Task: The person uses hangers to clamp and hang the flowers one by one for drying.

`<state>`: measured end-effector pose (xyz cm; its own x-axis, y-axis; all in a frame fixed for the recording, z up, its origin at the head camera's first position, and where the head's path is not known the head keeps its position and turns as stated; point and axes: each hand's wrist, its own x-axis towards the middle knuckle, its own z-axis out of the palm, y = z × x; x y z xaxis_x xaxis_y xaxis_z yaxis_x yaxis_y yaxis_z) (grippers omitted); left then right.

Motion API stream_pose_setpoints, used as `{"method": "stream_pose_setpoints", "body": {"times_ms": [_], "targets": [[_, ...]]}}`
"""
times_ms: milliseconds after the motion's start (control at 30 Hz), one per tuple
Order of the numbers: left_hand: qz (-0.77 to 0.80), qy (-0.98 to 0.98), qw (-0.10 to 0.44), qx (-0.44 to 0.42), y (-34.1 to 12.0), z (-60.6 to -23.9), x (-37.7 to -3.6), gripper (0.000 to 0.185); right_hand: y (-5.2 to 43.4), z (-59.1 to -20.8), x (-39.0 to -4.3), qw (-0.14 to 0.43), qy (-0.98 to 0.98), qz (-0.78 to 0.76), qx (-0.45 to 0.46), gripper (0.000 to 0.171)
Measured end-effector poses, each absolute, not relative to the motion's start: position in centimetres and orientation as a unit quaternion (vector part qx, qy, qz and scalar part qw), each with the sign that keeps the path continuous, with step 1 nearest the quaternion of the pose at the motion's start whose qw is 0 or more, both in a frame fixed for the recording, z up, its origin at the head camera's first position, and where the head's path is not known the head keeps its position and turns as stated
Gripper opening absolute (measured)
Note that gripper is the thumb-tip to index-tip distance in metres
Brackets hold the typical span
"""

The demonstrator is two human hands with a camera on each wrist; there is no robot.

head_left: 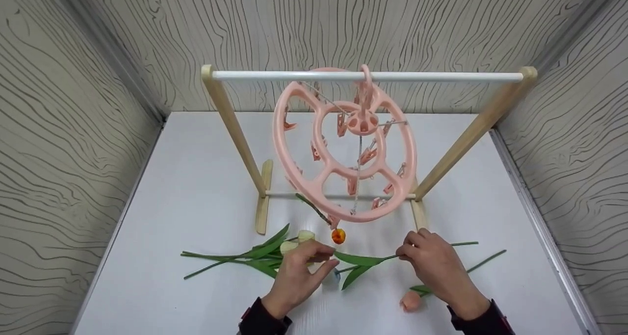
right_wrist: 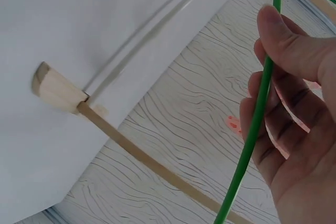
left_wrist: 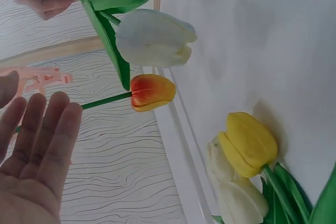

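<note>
Right hand (head_left: 435,265), nearest in its wrist view: thumb and fingers pinch the thin green stem (right_wrist: 256,114) of a leafy white tulip (left_wrist: 156,38), bloom held near the left hand (head_left: 297,271). Left fingers straight, thumb apart, nothing gripped. Judged light, probably artificial; stem springy, perhaps slick; petals dentable. Best hold: bare stem below leaves (head_left: 360,260). Outward: orange-red tulip (head_left: 338,236) hanging at the pink plastic clip hanger (head_left: 360,217); yellow tulip (left_wrist: 249,142) lying left, peach tulip (head_left: 411,301) right, on white tabletop (head_left: 196,178).

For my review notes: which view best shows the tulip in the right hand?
Left wrist: the tulip shows its bloom large and clear. In the head view, the left hand partly hides the bloom; the right wrist shows mainly the stem.
</note>
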<state>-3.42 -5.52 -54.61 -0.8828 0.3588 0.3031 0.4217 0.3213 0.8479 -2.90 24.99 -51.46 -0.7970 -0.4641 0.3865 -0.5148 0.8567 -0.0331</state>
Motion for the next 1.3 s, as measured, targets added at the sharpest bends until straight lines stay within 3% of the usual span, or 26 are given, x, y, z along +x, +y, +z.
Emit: {"method": "stream_pose_setpoints", "body": {"times_ms": [300, 667, 967, 1300], "targets": [[-0.491, -0.825, 0.022, -0.279, -3.9, -52.0, -3.9, 0.016, 23.0, -49.6, -2.6, 0.205, -0.932, 0.060, 0.293, 0.031], [-0.392, -0.872, -0.104, -0.274, -0.8, -50.2, -5.1, 0.010, 21.2, -49.2, -2.7, 0.234, -0.911, 0.061, 0.334, 0.030], [-0.375, -0.877, -0.120, -0.274, 0.6, -50.8, -5.4, 0.011, 20.5, -49.2, -2.7, 0.232, -0.908, 0.049, 0.344, 0.029], [-0.386, -0.868, -0.099, -0.295, 0.1, -51.5, -5.6, 0.006, 21.0, -48.8, -2.9, 0.249, -0.903, 0.048, 0.347, 0.029]]}}
